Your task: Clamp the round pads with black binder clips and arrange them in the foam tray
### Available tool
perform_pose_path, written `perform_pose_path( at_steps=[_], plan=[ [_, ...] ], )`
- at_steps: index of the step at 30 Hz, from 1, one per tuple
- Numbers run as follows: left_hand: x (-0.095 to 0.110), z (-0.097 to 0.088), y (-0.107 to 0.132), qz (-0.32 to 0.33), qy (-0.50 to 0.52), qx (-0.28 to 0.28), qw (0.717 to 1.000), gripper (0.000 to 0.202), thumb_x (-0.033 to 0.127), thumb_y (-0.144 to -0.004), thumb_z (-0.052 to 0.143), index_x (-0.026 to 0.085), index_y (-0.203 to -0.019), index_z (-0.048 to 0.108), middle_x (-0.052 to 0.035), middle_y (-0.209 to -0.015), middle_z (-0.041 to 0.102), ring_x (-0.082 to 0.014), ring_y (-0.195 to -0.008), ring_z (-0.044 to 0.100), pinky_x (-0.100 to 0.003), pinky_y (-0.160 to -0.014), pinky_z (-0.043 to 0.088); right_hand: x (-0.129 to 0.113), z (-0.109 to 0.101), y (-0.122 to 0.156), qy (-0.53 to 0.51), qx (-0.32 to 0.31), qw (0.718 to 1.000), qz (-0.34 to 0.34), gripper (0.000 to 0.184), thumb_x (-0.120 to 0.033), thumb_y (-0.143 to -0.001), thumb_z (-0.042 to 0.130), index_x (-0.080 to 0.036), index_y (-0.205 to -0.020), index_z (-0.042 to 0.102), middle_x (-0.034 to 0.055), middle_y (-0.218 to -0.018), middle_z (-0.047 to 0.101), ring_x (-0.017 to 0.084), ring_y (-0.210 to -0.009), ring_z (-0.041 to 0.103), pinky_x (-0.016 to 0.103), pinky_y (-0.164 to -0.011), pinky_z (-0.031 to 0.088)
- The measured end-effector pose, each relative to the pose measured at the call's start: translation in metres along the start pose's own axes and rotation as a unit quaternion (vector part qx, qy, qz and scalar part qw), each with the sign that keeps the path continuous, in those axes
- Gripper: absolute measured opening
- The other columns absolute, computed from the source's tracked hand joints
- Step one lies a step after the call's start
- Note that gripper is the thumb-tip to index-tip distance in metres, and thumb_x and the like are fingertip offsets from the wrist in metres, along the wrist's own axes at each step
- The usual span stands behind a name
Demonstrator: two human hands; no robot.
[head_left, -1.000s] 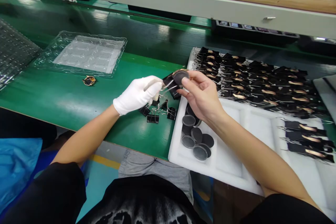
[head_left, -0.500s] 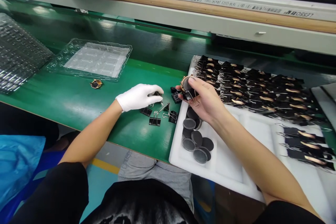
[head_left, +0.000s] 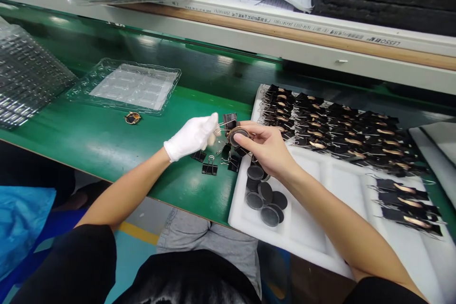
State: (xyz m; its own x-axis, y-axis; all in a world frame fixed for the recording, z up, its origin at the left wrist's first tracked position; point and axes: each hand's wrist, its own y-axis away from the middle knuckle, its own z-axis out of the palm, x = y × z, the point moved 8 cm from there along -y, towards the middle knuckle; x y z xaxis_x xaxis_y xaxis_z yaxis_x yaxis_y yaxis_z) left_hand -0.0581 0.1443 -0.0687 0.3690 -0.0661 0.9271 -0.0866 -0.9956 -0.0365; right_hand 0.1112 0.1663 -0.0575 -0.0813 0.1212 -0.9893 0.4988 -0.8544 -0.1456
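My left hand (head_left: 192, 136), in a white glove, pinches a black binder clip (head_left: 228, 121) by its wire handles and holds it up over the green table. My bare right hand (head_left: 265, 146) grips a dark round disc (head_left: 237, 135) between thumb and fingers, right beside the clip. The clip's jaws are at the disc's edge. Under my hands, several loose binder clips (head_left: 209, 167) lie on the table. A heap of dark discs (head_left: 265, 196) sits in the near compartment of a white foam tray (head_left: 313, 237).
Rows of clipped parts (head_left: 342, 126) fill the back of the foam tray. A clear plastic blister tray (head_left: 130, 85) lies at the left, with a single round part (head_left: 132, 117) in front of it. Stacked clear trays (head_left: 24, 78) stand far left. A shelf rail (head_left: 285, 47) runs across behind.
My left hand came up from the loose clips on the table with a clip and met my right hand, which has moved left and down with the disc. The camera view tilted slightly.
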Motion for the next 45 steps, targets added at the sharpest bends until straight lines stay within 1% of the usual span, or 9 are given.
perform_pose_path(
  at_steps=[5,9,18,25,28,31,37,40,45],
  plan=[
    [0.015,-0.002,0.003,0.068,-0.158,0.046,0.984,0.052,0.06,-0.096,0.048,0.022,-0.061,0.046,0.0026,-0.053,0.048,-0.0118,-0.052,0.044,-0.029,-0.055,0.034,0.003,0.001,-0.001,0.026,0.001,1.0,0.006,0.019,-0.046,-0.078,0.088,-0.028,-0.086,0.086,0.0059,-0.103,0.079,0.025,-0.111,0.07,0.045,-0.104,0.055],
    [0.017,-0.002,0.004,0.084,-0.219,0.059,0.97,0.049,0.055,-0.096,0.048,0.023,-0.06,0.041,0.0038,-0.05,0.043,-0.0115,-0.05,0.041,-0.029,-0.054,0.031,0.009,-0.001,-0.002,0.02,0.013,1.0,0.02,0.022,-0.047,-0.076,0.089,-0.027,-0.085,0.086,0.0062,-0.103,0.08,0.026,-0.114,0.069,0.046,-0.106,0.053],
    [-0.007,-0.006,-0.011,-0.004,-0.083,-0.072,0.994,0.047,0.063,-0.099,0.051,0.02,-0.081,0.059,-0.0014,-0.072,0.072,-0.0135,-0.056,0.067,-0.026,-0.056,0.048,0.022,-0.002,-0.011,0.012,0.004,0.997,0.07,0.034,-0.049,-0.067,0.094,-0.024,-0.09,0.086,0.0074,-0.111,0.082,0.025,-0.103,0.073,0.043,-0.097,0.058],
    [-0.027,-0.01,-0.023,-0.067,0.065,0.117,0.989,0.06,0.073,-0.101,0.042,0.017,-0.093,0.065,-0.0082,-0.083,0.075,-0.0161,-0.066,0.07,-0.026,-0.053,0.048,0.016,0.006,-0.018,0.154,0.102,0.982,-0.037,0.017,-0.039,-0.078,0.084,-0.024,-0.085,0.085,0.0097,-0.11,0.078,0.026,-0.106,0.072,0.046,-0.099,0.056],
    [-0.024,-0.017,-0.022,-0.047,0.118,0.218,0.968,0.067,0.075,-0.102,0.033,0.018,-0.087,0.065,-0.0101,-0.088,0.076,-0.0172,-0.076,0.072,-0.025,-0.054,0.049,0.007,0.02,-0.016,0.175,0.131,0.972,-0.086,0.012,-0.035,-0.081,0.081,-0.025,-0.087,0.085,0.0098,-0.109,0.077,0.026,-0.108,0.071,0.045,-0.098,0.057],
    [-0.023,-0.026,-0.022,-0.041,0.198,0.281,0.938,0.077,0.08,-0.101,0.023,0.018,-0.08,0.064,-0.0087,-0.079,0.074,-0.0155,-0.068,0.069,-0.025,-0.051,0.047,-0.001,0.036,-0.016,0.18,0.137,0.967,-0.115,0.011,-0.034,-0.083,0.08,-0.025,-0.089,0.085,0.0095,-0.11,0.075,0.025,-0.108,0.071,0.041,-0.092,0.059],
    [-0.009,-0.052,-0.021,0.073,0.267,0.31,0.91,0.078,0.082,-0.098,0.034,0.019,-0.061,0.063,-0.0052,-0.059,0.065,-0.0122,-0.052,0.06,-0.025,-0.051,0.046,-0.021,0.065,-0.008,0.222,0.106,0.957,-0.155,0.01,-0.028,-0.085,0.078,-0.025,-0.091,0.085,0.0087,-0.109,0.074,0.022,-0.102,0.073,0.033,-0.073,0.06],
    [-0.006,-0.067,-0.018,0.107,0.211,0.319,0.918,0.073,0.077,-0.097,0.046,0.02,-0.053,0.06,-0.003,-0.053,0.061,-0.012,-0.05,0.058,-0.026,-0.053,0.046,-0.021,0.069,-0.004,0.215,0.08,0.965,-0.127,0.012,-0.031,-0.086,0.077,-0.025,-0.094,0.085,0.0087,-0.112,0.078,0.023,-0.102,0.074,0.031,-0.072,0.062],
    [0.003,-0.078,-0.012,0.136,0.088,0.3,0.94,0.069,0.064,-0.099,0.055,0.02,-0.046,0.057,-0.0002,-0.046,0.057,-0.0116,-0.048,0.056,-0.027,-0.055,0.043,-0.008,0.055,-0.004,0.216,0.083,0.972,-0.051,0.021,-0.037,-0.088,0.077,-0.022,-0.1,0.085,0.0046,-0.095,0.084,0.021,-0.085,0.077,0.036,-0.08,0.063]
  ],
)
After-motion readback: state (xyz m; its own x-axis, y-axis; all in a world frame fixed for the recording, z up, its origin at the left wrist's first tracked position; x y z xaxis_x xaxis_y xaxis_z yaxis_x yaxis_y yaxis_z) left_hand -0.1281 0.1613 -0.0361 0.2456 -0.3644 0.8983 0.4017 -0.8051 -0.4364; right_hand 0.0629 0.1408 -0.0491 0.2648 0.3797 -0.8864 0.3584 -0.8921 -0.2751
